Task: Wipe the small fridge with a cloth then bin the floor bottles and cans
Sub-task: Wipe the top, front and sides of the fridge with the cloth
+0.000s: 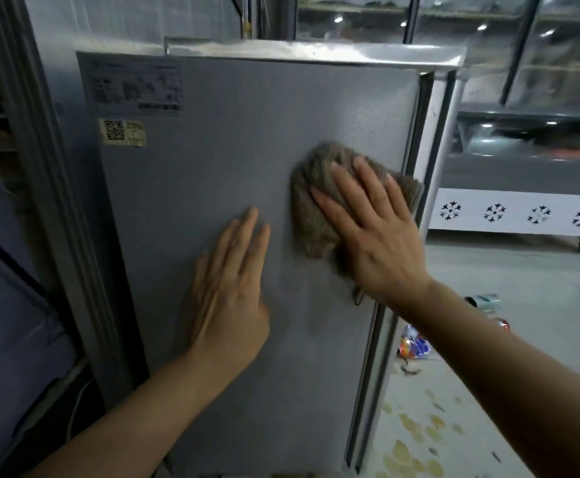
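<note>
Hands first, from where I watch: my left hand (228, 288) lies flat on the grey side of the fridge (233, 188), fingers straight and together, holding nothing. Just to its right, my right hand (375, 232) presses a bunched brown cloth (312, 215) against the same panel near its right edge, fingers spread and straight over it, so that grip is flat rather than closed. The cloth sticks out above and left of the fingers, and a bit hangs below the palm.

Up on the panel's top left corner sit a printed label (133, 84) and a yellowed sticker (124, 132) with a square code. The fridge top is shiny metal.

To the right the pale floor (523, 270) is stained with yellowish blotches. A crumpled wrapper (414, 345) lies near the fridge's edge, with a bottle (483, 301) and a can (502, 324) beyond my right forearm, partly hidden by it.

Farther back stands a cabinet (520, 212) with snowflake cut-outs, glass above it.
</note>
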{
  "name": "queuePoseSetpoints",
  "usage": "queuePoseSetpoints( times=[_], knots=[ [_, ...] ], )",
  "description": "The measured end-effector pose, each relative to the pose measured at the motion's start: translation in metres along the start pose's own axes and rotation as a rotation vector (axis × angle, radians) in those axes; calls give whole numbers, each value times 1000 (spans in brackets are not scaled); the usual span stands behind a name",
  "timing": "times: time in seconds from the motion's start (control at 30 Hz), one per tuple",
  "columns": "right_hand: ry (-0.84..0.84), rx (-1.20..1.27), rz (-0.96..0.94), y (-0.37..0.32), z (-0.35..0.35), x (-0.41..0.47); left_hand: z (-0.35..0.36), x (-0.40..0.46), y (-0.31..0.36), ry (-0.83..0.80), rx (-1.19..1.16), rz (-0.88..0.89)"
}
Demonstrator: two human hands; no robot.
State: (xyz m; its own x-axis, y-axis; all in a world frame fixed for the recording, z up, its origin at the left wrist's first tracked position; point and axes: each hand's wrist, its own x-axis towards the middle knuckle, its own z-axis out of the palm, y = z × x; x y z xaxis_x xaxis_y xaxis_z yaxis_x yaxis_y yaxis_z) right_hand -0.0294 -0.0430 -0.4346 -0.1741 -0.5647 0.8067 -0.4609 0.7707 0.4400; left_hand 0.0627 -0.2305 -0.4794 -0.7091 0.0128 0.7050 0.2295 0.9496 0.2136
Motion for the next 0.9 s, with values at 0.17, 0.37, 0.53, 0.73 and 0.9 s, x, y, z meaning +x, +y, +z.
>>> queuePoseSetpoints(
  times=[0.17,0.37,0.53,0.73,0.9],
  knots=[
    [116,74,163,2,9,-10,8,5,14,11,16,-35],
    [-93,18,71,-29,26,-105,13,0,22,23,37,-34],
    [65,20,270,-2,6,-62,22,3,40,19,16,22],
    [293,115,568,13,6,-18,38,6,51,34,61,-17],
    [199,300,751,-16,24,-51,44,6,49,30,92,-28]
  ],
)
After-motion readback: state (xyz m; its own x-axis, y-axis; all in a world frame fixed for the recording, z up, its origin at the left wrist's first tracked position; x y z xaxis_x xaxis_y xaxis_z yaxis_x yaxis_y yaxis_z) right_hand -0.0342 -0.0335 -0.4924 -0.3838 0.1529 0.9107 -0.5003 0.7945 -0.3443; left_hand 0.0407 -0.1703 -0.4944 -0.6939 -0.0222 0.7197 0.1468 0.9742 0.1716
